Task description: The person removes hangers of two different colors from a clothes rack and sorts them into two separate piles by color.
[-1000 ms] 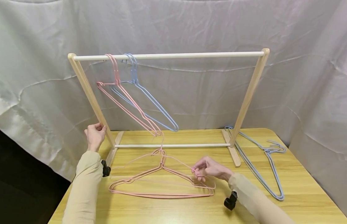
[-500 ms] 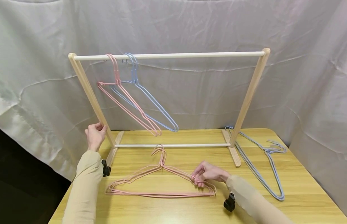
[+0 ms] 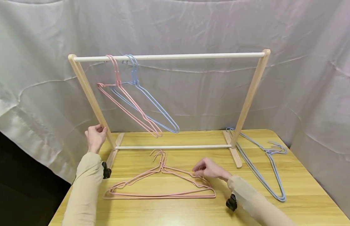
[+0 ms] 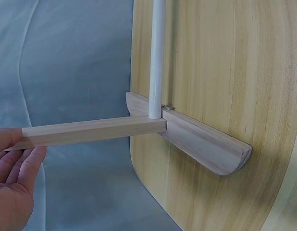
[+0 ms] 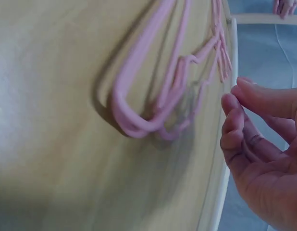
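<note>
My left hand (image 3: 96,137) pinches the left wooden post (image 3: 88,92) of a clothes rack between thumb and fingers, low on the post. In the left wrist view that hand (image 4: 16,178) holds the post (image 4: 98,131) from the side. A stack of pink clothes hangers (image 3: 175,197) lies on the table, hooks toward the rack. Just over its right shoulder is my right hand (image 3: 210,169). In the right wrist view this hand (image 5: 264,144) has thumb and index tips together, fingers loosely bent, nothing between them, apart from the pink hangers (image 5: 141,50).
Two pink hangers (image 3: 117,77) and two blue hangers (image 3: 134,77) hang near the left end of the rack's white top rail (image 3: 197,56). More blue hangers (image 3: 271,153) lie by the right foot (image 3: 236,157). A grey curtain (image 3: 175,31) stands behind the table (image 3: 175,216).
My right hand has lowered a pink hanger onto the other pink ones, let go of it and lifted slightly. My left hand has stayed on the post.
</note>
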The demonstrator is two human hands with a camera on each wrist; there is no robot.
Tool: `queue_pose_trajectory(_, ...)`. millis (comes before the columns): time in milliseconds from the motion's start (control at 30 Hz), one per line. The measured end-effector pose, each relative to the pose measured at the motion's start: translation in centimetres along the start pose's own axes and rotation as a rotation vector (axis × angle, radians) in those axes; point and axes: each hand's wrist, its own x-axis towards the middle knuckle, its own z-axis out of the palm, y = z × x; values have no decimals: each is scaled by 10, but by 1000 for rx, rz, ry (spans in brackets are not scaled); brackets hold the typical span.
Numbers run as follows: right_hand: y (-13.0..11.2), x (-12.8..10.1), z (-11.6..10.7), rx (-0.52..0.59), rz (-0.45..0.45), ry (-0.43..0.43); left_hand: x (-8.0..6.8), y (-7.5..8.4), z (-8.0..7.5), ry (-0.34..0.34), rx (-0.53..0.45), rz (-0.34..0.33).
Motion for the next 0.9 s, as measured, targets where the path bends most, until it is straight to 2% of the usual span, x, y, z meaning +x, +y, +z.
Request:
queue_pose_trajectory(133,-6,6,-11,-10,-22,56,0,1,1,-5,2,-2)
queue_pose_trajectory(233,-21,16,-24,-9,-21,104,-1,2,0,-3,-4,-5)
queue_pose_trajectory(333,-49,29,-40,35,-45,151,-2,3,-1,0,0,-11)
queue_pose_trajectory(433,-82,47,-53,102,-116,207,-2,4,-2,5,10,-14)
queue_pose_trajectory(567,-122,72,-64,235,-181,278,-2,4,-3,9,11,-18)
queue_pose_trajectory(733,-153,91,-67,362,-194,273,-3,3,-2,0,18,-16)
queue_pose_trajectory(900,-163,99,-66,402,-214,235,-4,4,-1,0,16,-14)
